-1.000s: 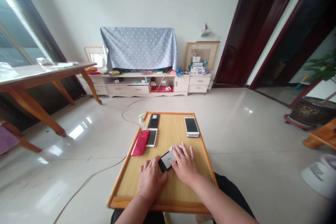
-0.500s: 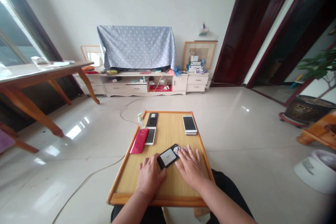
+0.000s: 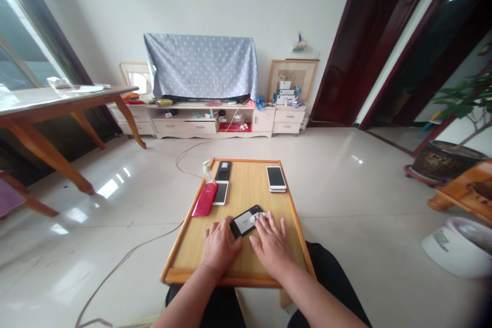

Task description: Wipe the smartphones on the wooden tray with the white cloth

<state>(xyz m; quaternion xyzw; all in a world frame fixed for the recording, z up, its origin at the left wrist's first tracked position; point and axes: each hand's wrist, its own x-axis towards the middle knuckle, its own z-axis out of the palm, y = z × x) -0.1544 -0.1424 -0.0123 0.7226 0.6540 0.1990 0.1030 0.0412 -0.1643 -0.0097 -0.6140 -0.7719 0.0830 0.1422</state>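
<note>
A black phone [image 3: 241, 223] with a pale panel in its middle lies slantwise on the small wooden table [image 3: 246, 261]. My left hand [image 3: 220, 247] grips the phone's near left end between thumb and fingers. On its right end rests a crumpled white wipe [image 3: 253, 218], pressed by the fingertips of my right hand [image 3: 271, 246]. That hand's fingers are fairly straight and a little spread, and they partly cover the wipe. Whether the thumb touches the wipe is hard to see; it seems to lie beside the phone.
At the table's left stand a pump bottle [image 3: 207, 171], a red phone [image 3: 205, 200], a white phone [image 3: 220, 192] and a black phone-like device [image 3: 223, 170]. Stacked white phones [image 3: 275, 178] lie at the far right. A cable [image 3: 130, 253] crosses the floor.
My right hand has slid the wipe left over the phone, toward its pale panel. The left hand keeps its grip. The whole view has shifted slightly.
</note>
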